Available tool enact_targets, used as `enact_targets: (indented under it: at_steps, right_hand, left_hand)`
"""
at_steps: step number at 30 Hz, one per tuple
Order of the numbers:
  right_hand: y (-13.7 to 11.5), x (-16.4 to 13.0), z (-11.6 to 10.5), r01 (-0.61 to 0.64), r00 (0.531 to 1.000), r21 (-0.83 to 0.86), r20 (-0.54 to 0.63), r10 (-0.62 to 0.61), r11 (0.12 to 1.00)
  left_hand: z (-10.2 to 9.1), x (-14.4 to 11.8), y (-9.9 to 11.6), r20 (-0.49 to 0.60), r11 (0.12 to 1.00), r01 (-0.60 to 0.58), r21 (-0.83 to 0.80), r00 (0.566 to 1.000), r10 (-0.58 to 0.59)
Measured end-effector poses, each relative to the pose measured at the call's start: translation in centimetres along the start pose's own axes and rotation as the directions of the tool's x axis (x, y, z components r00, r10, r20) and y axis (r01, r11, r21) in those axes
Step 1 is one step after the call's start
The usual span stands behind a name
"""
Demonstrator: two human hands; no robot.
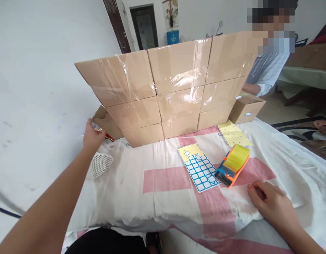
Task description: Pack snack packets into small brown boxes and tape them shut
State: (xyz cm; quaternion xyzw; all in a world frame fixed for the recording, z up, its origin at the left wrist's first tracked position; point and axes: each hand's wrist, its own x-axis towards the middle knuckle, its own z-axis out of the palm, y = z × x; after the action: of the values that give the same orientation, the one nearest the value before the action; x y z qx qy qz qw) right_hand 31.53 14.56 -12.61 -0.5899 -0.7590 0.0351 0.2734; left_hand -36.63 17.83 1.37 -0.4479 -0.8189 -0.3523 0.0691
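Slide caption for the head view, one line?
Left hand at a cardboard box beside a taped cardboard panel; right hand on the cloth near a tape dispenser.

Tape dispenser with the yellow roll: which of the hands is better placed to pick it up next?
Likely the right hand: it lies close beside the tape dispenser, with nothing visible in its grip. The left hand is across the cloth, at a cardboard box.

A cloth-covered table [123,203] is being used as the support.
On it are being held up a taped cardboard panel [178,113], a small cardboard box [244,107], a yellow sheet [235,134], a blue-gridded label sheet [198,171], overlapped by an orange-and-blue tape dispenser [234,164], and a white perforated piece [101,164].
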Motion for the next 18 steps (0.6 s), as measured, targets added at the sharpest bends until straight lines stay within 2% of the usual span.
enact_targets:
  at_steps: [3,5,7,10,12,15,17,18]
  right_hand:
    - [0.3,-0.2,0.0,0.015,1.000,-0.016,-0.017,-0.015,1.000]
    - [0.4,-0.4,0.0,0.026,0.999,-0.017,-0.029,-0.027,1.000]
    - [0.4,-0.5,0.1,0.036,0.999,-0.018,-0.041,-0.036,0.999]
    - [0.5,-0.4,0.3,0.035,0.998,-0.014,-0.061,-0.036,0.999]
    - [0.6,-0.3,0.3,0.024,0.997,0.001,-0.069,-0.024,1.000]
    - [0.5,-0.5,0.1,0.014,0.998,0.077,-0.067,-0.009,0.997]
    - [-0.1,-0.9,-0.2,0.000,0.993,0.153,-0.118,0.018,0.988]
    - [-0.6,-1.2,-0.4,-0.003,0.986,0.186,-0.163,0.034,0.983]
  left_hand:
    - [0.2,3.8,1.1,0.084,0.998,-0.065,0.026,0.994,0.062]
    - [1.0,5.1,1.9,0.154,0.996,-0.068,0.058,0.986,0.058]
    - [1.5,5.6,2.5,0.188,0.993,-0.058,0.107,0.982,0.037]
    - [0.8,5.0,3.0,0.121,0.983,-0.061,0.172,0.992,0.040]
    - [-1.1,3.9,3.1,0.020,0.978,-0.076,0.195,0.997,0.073]
    - [-6.0,0.8,2.4,-0.166,0.971,-0.110,0.210,0.975,0.146]
    - [-10.1,-2.6,1.0,-0.299,0.968,-0.150,0.200,0.932,0.206]
    - [-12.1,-4.7,0.1,-0.398,0.964,-0.198,0.177,0.881,0.254]
